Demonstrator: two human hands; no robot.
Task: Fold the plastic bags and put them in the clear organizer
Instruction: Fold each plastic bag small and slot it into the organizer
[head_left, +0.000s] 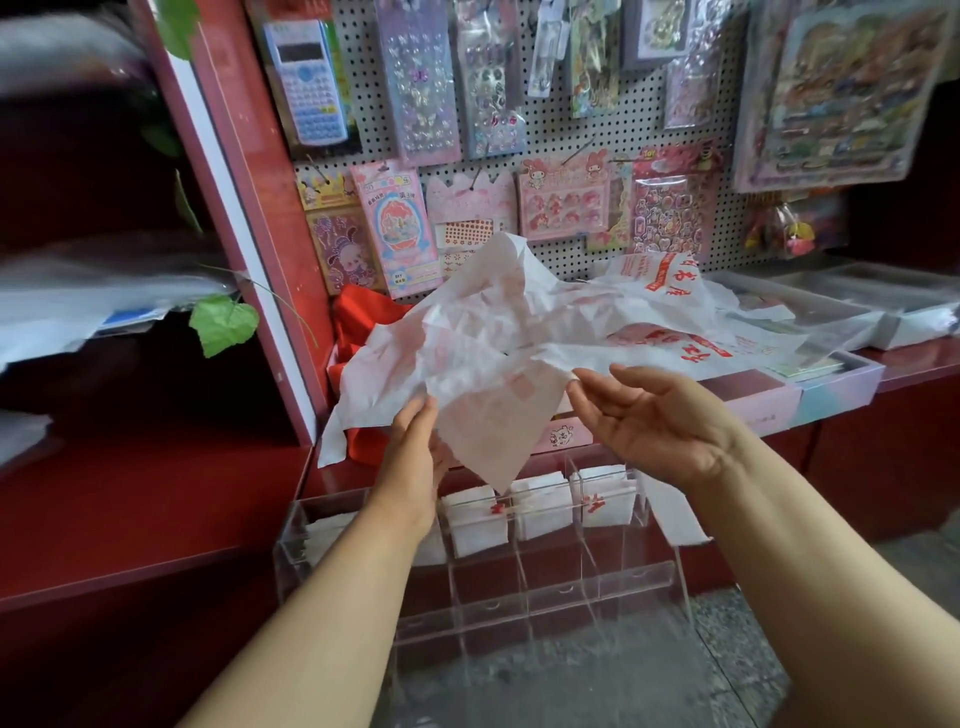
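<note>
Red shop counter (904, 364) under pegboard; above the clear organizer (483, 571), left hand (415, 447) pinches crumpled white plastic bag (467, 353), right hand (649, 415) open.

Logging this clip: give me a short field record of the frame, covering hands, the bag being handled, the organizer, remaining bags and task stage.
left hand: left hand grips the lower edge of the crumpled bag
right hand: right hand open, palm up, fingertips at the bag's edge
held bag: white plastic bag with faint red print, crumpled, unfolded
organizer: clear organizer below the hands, folded bags in its upper compartments
remaining bags: loose bags heaped on the counter behind
task stage: folding of this bag not yet begun
</note>
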